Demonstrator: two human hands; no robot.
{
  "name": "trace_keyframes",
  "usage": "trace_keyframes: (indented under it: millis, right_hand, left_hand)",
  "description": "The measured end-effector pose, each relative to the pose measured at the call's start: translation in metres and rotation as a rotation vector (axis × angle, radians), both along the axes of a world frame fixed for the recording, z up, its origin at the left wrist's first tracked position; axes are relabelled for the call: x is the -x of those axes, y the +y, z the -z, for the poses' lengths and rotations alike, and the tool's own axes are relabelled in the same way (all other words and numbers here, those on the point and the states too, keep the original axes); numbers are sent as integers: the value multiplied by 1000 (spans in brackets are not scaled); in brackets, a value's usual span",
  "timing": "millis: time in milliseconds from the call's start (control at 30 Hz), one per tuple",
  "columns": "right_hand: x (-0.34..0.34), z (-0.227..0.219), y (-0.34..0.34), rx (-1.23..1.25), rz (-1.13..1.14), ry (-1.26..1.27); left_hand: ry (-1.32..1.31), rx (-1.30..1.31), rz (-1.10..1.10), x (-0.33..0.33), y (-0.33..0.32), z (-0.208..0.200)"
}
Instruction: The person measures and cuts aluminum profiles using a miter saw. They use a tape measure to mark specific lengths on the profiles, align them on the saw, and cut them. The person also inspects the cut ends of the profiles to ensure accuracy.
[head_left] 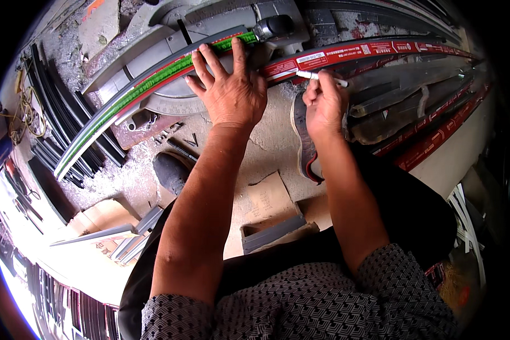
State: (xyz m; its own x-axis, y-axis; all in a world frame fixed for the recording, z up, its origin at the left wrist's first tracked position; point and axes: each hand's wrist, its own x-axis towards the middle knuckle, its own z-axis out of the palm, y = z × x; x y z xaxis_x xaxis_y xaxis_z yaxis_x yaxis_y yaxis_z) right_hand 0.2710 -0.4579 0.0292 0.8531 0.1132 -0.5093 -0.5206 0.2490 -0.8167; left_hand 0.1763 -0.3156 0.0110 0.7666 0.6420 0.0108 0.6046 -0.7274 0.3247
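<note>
My left hand [232, 85] lies palm down with its fingers spread, pressing on a long grey profile [124, 90] with a green strip with dark marks along it. It grips nothing. My right hand [326, 105] pinches a slim white marker pen [322, 77]. The pen's left end is at the lower edge of a red-wrapped profile [345, 55], just right of my left hand; whether it touches cannot be made out. Both lengths lie across the grey metal base of a cutting machine [173, 104], which has a curved scale. A dark rounded knob [276, 26] stands beyond my left fingertips.
Black profile lengths [56, 107] are heaped on the left, with yellow cord [25, 107] beside them. More wrapped profiles [425, 150] lie at right. A cardboard piece [269, 198] lies near my feet, one shoe [173, 171] left of it. Shavings and small offcuts litter the floor.
</note>
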Motion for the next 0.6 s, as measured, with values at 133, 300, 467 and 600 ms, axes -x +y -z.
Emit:
trace_keyframes:
  millis: [133,300,467,600]
  right_hand:
    - [-42,-32,36,-174,-139,-237]
    - [-87,-42,78,-47,-407,-441]
    - [-117,-44,113,324,-857,-818]
    - [-119,-33,122,421,-1043,-880]
  left_hand:
    - [17,-7,-12,0,-1,0]
    - [37,-4,-20,-1,-1,-2]
    - [43,0,-16,-2,-1,-3]
    - [58,-14,-11,-2,-2,-2]
